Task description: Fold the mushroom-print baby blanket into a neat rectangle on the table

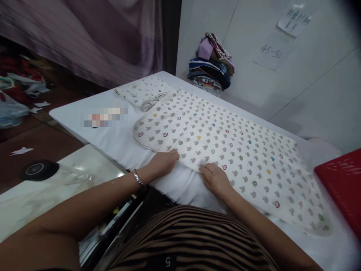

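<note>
A white cloth with grey, red, green, yellow and blue mushroom prints (225, 143) lies spread over the white-covered table (109, 139). Its near edge is pinched between the fingers of my left hand (165, 162), which wears a silver bracelet on the wrist. A short way to the right, my right hand (216, 180) grips the same edge, fingers closed on it. The cloth lies mostly flat, with rounded corners. Beyond its far left end, a folded stack of printed white cloth (143, 92) rests on the table.
Piled clothes (211, 66) stand by the wall behind the table. A red object (342, 184) is at the right. At the left, a side table (93, 158) holds a black round item (41, 170) and clear plastic. A blurred item (105, 116) lies on the white cover.
</note>
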Motion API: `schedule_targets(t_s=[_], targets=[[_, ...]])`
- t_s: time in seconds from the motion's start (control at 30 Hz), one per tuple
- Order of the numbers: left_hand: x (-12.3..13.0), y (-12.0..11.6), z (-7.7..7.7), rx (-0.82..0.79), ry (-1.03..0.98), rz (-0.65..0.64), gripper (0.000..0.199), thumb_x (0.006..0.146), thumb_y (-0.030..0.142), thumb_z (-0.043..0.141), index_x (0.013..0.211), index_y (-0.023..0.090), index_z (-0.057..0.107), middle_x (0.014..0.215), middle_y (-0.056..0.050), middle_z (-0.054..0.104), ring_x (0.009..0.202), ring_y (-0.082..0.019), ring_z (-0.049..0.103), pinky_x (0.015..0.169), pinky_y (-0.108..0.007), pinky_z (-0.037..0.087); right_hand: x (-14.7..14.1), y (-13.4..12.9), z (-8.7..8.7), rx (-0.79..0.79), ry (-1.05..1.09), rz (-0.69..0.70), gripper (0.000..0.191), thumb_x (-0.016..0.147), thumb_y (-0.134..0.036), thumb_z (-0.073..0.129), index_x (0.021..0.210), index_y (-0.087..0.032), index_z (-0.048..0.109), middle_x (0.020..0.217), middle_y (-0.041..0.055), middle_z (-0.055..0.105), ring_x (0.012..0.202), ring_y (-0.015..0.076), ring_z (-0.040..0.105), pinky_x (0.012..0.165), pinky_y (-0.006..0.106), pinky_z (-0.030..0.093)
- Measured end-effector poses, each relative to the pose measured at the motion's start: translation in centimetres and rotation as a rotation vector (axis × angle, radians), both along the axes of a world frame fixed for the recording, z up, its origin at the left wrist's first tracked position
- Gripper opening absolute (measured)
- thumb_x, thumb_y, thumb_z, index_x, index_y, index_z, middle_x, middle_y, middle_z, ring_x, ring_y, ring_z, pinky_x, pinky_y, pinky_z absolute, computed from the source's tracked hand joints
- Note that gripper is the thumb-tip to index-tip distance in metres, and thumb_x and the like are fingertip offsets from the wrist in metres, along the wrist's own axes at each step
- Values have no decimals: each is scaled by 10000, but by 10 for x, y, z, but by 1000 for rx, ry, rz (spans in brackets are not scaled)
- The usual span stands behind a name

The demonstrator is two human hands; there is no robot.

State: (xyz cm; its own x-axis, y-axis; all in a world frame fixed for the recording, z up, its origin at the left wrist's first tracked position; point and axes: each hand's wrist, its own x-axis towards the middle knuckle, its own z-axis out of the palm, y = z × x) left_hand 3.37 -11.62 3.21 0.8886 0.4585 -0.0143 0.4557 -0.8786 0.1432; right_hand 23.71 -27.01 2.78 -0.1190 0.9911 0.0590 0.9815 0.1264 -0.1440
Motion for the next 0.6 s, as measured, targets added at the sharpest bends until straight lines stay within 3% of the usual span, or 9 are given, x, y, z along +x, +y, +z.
schedule_targets(t_s=[0.17, 0.4, 0.6], targets=[[-5, -1, -6, 15, -67, -44, 128, 814, 132, 402, 862, 174, 513, 957, -60, 576, 751, -169, 554, 564, -285, 373, 2, -2, -1, 67, 32, 43, 278, 909, -158, 375, 1040, -158, 620, 957, 107, 622, 882, 202, 545, 770, 311, 448], [-9, -1, -14, 31, -73, -64, 199, 920, 238, 362, 824, 197, 532, 896, -22, 596, 709, -131, 549, 527, -257, 338, 8, -4, -20, 70, 51, 92, 274, 898, -146, 372, 1010, -182, 620, 920, 81, 629, 841, 187, 579, 729, 295, 474], [-9, 2, -13, 62, -79, -92, 240, 939, 264, 339, 814, 188, 529, 898, -27, 591, 641, -125, 514, 503, -270, 327, -17, 20, -21, 179, -31, 98, 212, 895, -203, 463, 1060, -171, 592, 972, 115, 614, 884, 235, 563, 754, 346, 451]])
